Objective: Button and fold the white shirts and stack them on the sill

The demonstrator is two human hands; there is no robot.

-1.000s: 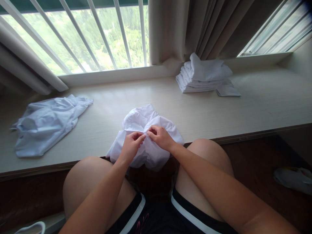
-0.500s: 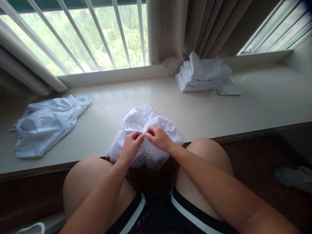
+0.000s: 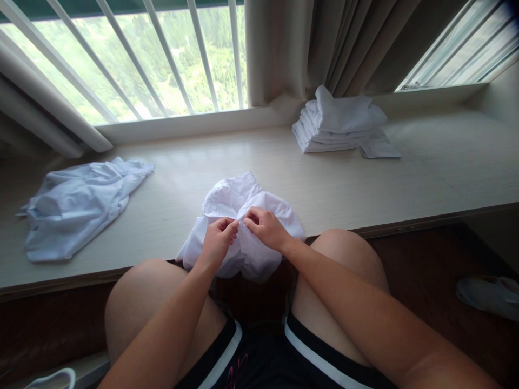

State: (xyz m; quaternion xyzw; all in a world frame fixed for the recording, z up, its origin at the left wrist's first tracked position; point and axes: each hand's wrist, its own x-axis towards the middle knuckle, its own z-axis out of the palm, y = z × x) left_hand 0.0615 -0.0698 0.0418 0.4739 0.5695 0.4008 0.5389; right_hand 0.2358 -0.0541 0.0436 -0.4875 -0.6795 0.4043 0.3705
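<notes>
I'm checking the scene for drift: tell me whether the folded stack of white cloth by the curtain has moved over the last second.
No. The folded stack of white cloth sits at the same spot below the beige curtain on the pale wooden ledge.

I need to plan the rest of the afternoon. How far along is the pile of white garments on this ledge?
Done: a folded stack sits at the far right by the curtain. In hand: the left hand and right hand pinch the front of a rumpled white garment at the ledge's near edge, fingertips together as if at a fastening. Left: one crumpled garment lies unfolded on the left.
</notes>
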